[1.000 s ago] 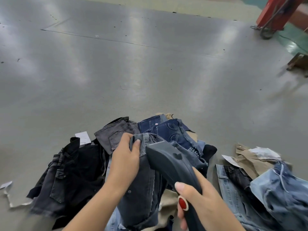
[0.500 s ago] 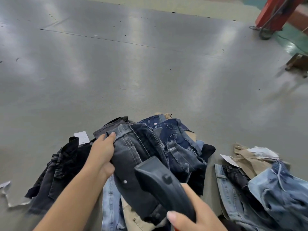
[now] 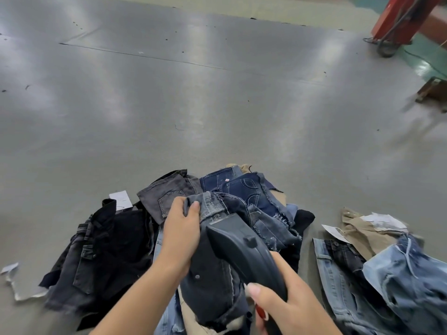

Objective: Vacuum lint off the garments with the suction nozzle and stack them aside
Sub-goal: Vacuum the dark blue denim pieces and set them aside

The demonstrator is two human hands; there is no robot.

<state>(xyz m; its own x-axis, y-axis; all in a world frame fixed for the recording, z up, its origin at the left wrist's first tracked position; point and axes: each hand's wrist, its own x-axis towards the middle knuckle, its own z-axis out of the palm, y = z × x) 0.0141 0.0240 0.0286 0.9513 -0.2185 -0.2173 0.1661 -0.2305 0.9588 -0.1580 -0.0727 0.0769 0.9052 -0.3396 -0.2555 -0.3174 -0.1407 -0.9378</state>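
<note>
A heap of denim garments (image 3: 237,189) lies on the grey floor just in front of me. My left hand (image 3: 180,230) grips the waistband of a dark grey-blue pair of jeans (image 3: 212,281), held up over the heap. My right hand (image 3: 287,308) is closed around the handle of a black suction nozzle (image 3: 244,247); its flat front edge rests on the held jeans just below the waistband. Black garments (image 3: 108,250) lie at the left of the heap.
A second stack of light blue and khaki garments (image 3: 387,269) sits on the floor to the right. White paper tags (image 3: 120,199) lie by the heap, and crumpled paper (image 3: 14,279) at the far left. A red machine base (image 3: 399,22) stands far right.
My left hand has shifted right along the jeans' waistband and bunched it up. The nozzle has moved forward and up onto the jeans near the waistband.
</note>
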